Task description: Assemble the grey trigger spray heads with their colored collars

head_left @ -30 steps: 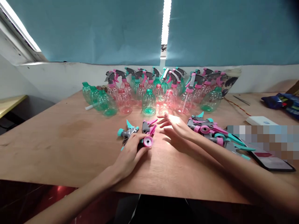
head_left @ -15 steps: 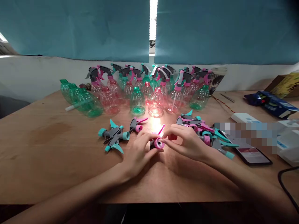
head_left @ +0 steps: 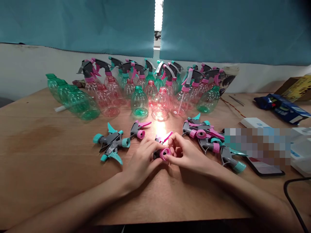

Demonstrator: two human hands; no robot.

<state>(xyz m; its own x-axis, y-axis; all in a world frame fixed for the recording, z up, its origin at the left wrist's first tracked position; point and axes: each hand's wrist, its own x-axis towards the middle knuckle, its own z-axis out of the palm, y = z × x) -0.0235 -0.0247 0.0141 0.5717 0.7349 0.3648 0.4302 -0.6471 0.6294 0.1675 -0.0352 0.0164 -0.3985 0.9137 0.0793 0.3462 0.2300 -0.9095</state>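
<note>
Low over the table's front, a grey spray trigger head [head_left: 165, 154] with a pink collar and pink lever is held between both hands. My left hand [head_left: 143, 158] pinches its body from the left. At the collar's right side, the thumb and curled fingers of my right hand [head_left: 186, 153] grip the rim. The collar's open end faces me. Left of the hands lie grey-and-teal trigger heads [head_left: 113, 142] and a pink-collared trigger head [head_left: 139, 129]. On the right is a pile of pink and teal trigger heads [head_left: 204, 132].
Behind stand several clear pink bottles [head_left: 160, 103] and green bottles [head_left: 139, 103], many topped with triggers. A phone [head_left: 264, 170], partly blurred out, lies at right beside white boxes [head_left: 257, 123], a blue packet [head_left: 284, 106] and a black cable [head_left: 288, 191].
My right fingers have moved from above the collar's opening down to its right rim, thumb now on the collar. The view has shifted slightly; my left hand keeps its hold.
</note>
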